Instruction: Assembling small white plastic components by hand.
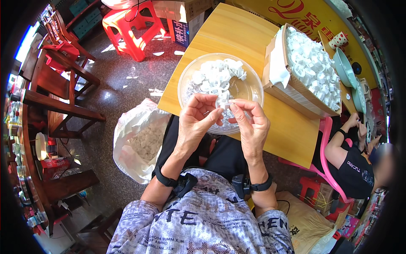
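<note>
Head: two grips (pixel 194 120) (pixel 254 127) pinch one white piece (pixel 224 103).

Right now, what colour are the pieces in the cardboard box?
The pieces are white, clearest in the head view.

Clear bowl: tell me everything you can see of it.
The bowl is round and see-through, apparently plastic, with a circular rim. It stands upright on the table, at the near edge. White pieces lie heaped in it, mostly toward the far side. The left hand and right hand hide part of its near side; any contact is unclear.
</note>
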`<state>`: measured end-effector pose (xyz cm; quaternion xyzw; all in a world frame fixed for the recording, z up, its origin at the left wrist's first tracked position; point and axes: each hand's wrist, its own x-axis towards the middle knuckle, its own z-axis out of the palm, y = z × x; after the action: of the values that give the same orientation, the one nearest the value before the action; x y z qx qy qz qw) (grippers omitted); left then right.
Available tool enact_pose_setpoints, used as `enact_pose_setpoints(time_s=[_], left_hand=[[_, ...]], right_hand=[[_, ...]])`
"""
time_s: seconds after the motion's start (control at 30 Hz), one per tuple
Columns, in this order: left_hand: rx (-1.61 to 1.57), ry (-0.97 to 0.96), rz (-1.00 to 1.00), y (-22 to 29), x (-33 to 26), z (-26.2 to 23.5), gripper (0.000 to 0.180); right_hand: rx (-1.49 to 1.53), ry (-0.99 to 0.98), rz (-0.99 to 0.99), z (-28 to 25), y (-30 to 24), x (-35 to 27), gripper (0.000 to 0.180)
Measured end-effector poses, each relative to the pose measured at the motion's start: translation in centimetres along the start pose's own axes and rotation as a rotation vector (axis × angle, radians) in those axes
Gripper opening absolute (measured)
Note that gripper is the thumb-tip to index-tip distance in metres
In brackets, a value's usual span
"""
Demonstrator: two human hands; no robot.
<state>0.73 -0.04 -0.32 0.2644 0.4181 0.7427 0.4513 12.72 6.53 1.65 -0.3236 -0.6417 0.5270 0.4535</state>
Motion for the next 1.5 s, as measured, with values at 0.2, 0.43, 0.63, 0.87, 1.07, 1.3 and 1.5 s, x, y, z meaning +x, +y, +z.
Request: enact_pose_setpoints(time_s=[0.2, 0.43, 0.63, 0.87, 1.07, 1.3, 1.5], left_hand=[[-0.02, -0.022, -0.013, -0.1, -0.1, 0.0, 0.026], [0.067, -0.05, 0.05, -0.7, 0.0, -1.0, 0.025], [0.031, -0.104, 0.094, -0.4, 0.1, -0.6, 0.025], [0.066, -0.108, 0.137, -0.7, 0.4, -1.3, 0.028], [0.221, -0.138, 0.244, -0.7, 0.5, -0.4, 0.022], [0.162, -0.139, 0.214, -1.1, -0.1, -1.5, 0.03], [0.144, -0.088, 0.098, -0.8, 0.5, 0.3, 0.037]], right_hand=[[-0.073, -0.028, -0.106, 0.2, 0.2, 0.2, 0.008], [0.125, -0.04, 0.099, -0.2, 0.4, 0.0, 0.011], [0.212, -0.094, 0.166, -0.7, -0.3, 0.1, 0.012], [0.252, -0.101, 0.182, -0.6, -0.4, 0.3, 0.012], [0.161, -0.143, 0.125, -1.5, -0.9, 0.3, 0.008], [0.069, -0.199, 0.058, -1.4, -1.4, 0.7, 0.005], [-0.111, 0.002, -0.069, -6.5, -3.8, 3.5, 0.008]])
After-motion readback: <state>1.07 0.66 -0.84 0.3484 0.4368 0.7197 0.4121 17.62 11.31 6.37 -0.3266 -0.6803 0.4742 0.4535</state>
